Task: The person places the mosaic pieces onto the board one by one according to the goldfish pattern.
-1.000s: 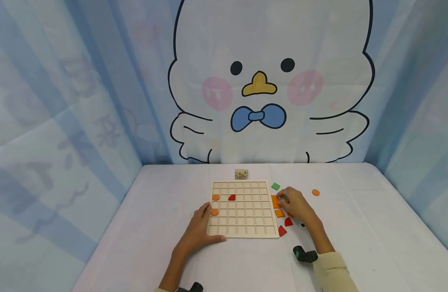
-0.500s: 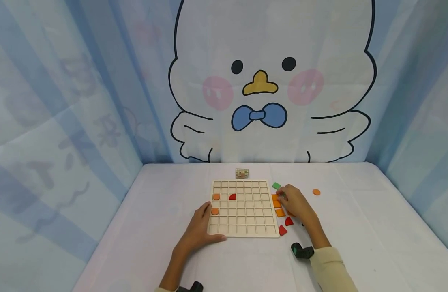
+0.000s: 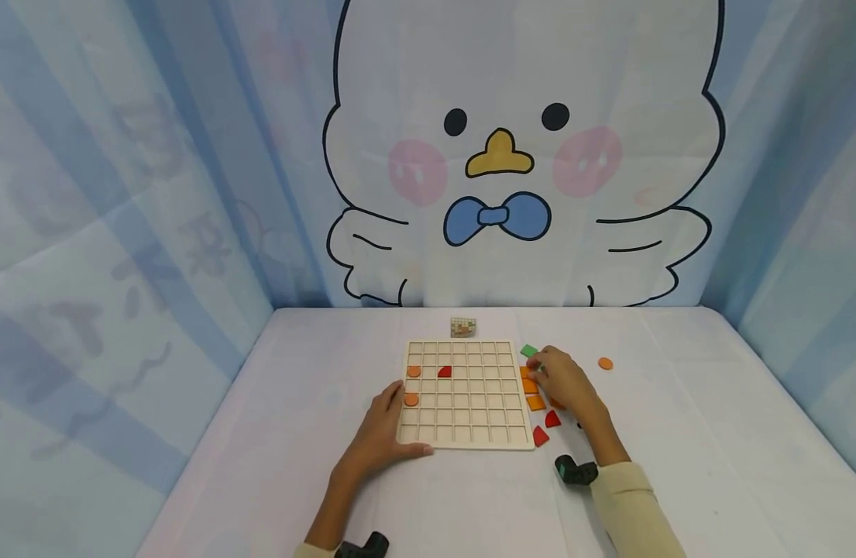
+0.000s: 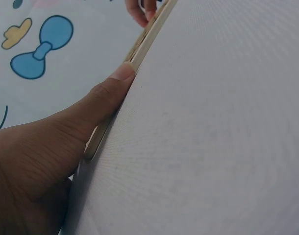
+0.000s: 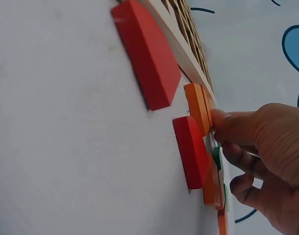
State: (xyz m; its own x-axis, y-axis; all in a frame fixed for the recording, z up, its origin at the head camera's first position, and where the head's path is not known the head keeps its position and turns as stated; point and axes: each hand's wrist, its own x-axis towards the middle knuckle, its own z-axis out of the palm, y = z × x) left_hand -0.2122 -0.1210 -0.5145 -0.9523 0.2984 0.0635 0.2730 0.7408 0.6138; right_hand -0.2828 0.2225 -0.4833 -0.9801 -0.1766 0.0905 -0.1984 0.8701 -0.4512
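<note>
A pale grid board (image 3: 469, 415) lies on the table, with two orange discs (image 3: 411, 400) and a red quarter-round piece (image 3: 445, 372) in its cells. My left hand (image 3: 380, 430) grips the board's near left corner, its thumb along the front edge; the left wrist view shows the thumb (image 4: 103, 95) against the rim. Beside the board's right edge, my right hand (image 3: 567, 380) is at the orange square pieces (image 3: 535, 402), fingers bent downward. In the right wrist view its thumb overlaps an orange square (image 5: 197, 105); I cannot tell whether it pinches one.
Two red pieces (image 3: 541, 436) lie near the board's lower right corner. A green piece (image 3: 528, 351) sits beyond the right hand, and a loose orange disc (image 3: 605, 363) is farther right. A small patterned piece (image 3: 462, 327) stands behind the board.
The right hand has shifted slightly within the group of orange pieces, its forearm moving a little left. The left hand stays on the board's corner, and the view has tilted slightly.
</note>
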